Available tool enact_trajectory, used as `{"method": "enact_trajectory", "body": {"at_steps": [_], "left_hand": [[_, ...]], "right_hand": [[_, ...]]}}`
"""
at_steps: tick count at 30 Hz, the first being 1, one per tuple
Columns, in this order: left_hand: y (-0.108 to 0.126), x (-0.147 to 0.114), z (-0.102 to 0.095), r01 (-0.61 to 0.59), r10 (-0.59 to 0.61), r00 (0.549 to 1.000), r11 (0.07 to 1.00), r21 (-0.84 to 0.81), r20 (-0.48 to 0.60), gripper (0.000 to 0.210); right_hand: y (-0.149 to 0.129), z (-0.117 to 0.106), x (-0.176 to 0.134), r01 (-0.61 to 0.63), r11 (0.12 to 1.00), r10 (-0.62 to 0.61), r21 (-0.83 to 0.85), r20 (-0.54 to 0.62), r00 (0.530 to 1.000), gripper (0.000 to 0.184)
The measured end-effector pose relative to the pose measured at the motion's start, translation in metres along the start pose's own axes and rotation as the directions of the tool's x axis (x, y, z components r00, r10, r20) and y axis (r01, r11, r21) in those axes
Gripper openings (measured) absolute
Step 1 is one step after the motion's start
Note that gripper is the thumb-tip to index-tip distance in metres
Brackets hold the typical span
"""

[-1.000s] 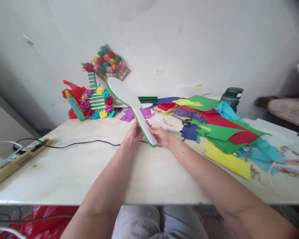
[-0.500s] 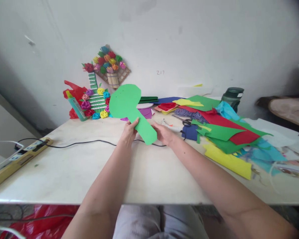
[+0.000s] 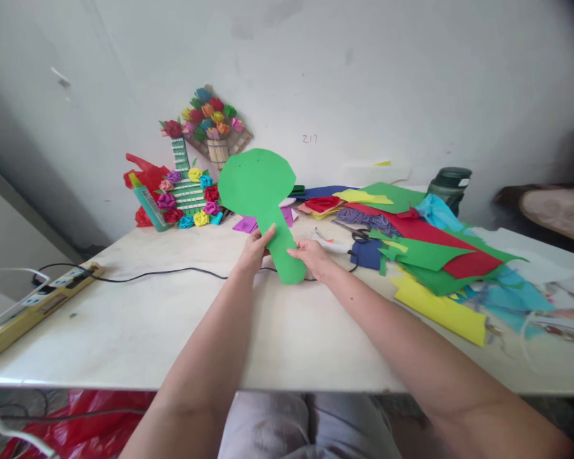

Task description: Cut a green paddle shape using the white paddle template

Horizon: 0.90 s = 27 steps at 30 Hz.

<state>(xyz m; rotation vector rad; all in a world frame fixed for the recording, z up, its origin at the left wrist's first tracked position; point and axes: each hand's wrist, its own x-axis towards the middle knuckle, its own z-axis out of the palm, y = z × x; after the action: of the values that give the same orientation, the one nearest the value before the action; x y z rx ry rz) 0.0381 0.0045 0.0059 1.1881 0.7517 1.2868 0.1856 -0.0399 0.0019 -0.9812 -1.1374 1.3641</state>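
A green paper cutout point(image 3: 258, 185), with a wide rounded head and a straight stem, is held up above the table, leaning slightly left. Small dark marks run in a row near its top edge. My left hand point(image 3: 256, 250) grips the left side of the stem, thumb in front and fingers behind. On the right side of the stem, my right hand point(image 3: 312, 256) pinches the edge with its thumb in front. Behind the cutout, purple paper point(image 3: 245, 224) lies partly covered from view.
Scissors point(image 3: 361, 235), a glue gun point(image 3: 330, 243) with a black cord, and coloured sheets point(image 3: 440, 252) lie to the right. A paper-flower guitar point(image 3: 190, 191), a glue bottle point(image 3: 149, 203) and a yellow power strip point(image 3: 52, 296) are at left. A dark bottle point(image 3: 450, 186) stands at the back right.
The cutout has turned more upright, its head swinging to the right. My right thumb now shows on the front of the stem, where the hand was mostly behind the edge before.
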Motion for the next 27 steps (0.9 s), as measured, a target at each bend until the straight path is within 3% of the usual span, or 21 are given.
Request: {"method": "enact_trajectory", "body": {"at_steps": [4, 9, 17, 24, 27], "left_hand": [[-0.0021, -0.0008, -0.002, 0.082, -0.091, 0.992, 0.991, 0.11, 0.085, 0.039], [-0.0072, -0.0009, 0.002, 0.023, -0.05, 0.986, 0.985, 0.171, 0.156, 0.031], [-0.0063, -0.003, 0.0021, 0.024, -0.056, 0.986, 0.98, 0.197, 0.157, 0.029], [-0.007, 0.0004, 0.0025, 0.038, -0.041, 0.999, 0.989, 0.141, 0.025, 0.038], [-0.0064, 0.001, 0.0022, 0.01, -0.016, 0.999, 0.987, 0.158, 0.034, 0.035]], "right_hand": [[-0.0021, -0.0002, 0.0013, 0.026, 1.0, -0.025, 0.014, -0.076, 0.997, 0.009], [-0.0043, -0.0004, -0.0001, 0.052, 0.998, -0.046, 0.04, -0.14, 0.989, 0.007], [-0.0007, 0.0034, 0.0, 0.033, 0.999, -0.028, 0.029, -0.181, 0.983, 0.004], [0.0003, 0.004, 0.0, 0.072, 0.997, -0.072, -0.012, -0.178, 0.981, 0.004], [0.003, 0.0035, 0.0008, 0.069, 0.998, -0.07, -0.012, -0.138, 0.988, 0.006]]}}
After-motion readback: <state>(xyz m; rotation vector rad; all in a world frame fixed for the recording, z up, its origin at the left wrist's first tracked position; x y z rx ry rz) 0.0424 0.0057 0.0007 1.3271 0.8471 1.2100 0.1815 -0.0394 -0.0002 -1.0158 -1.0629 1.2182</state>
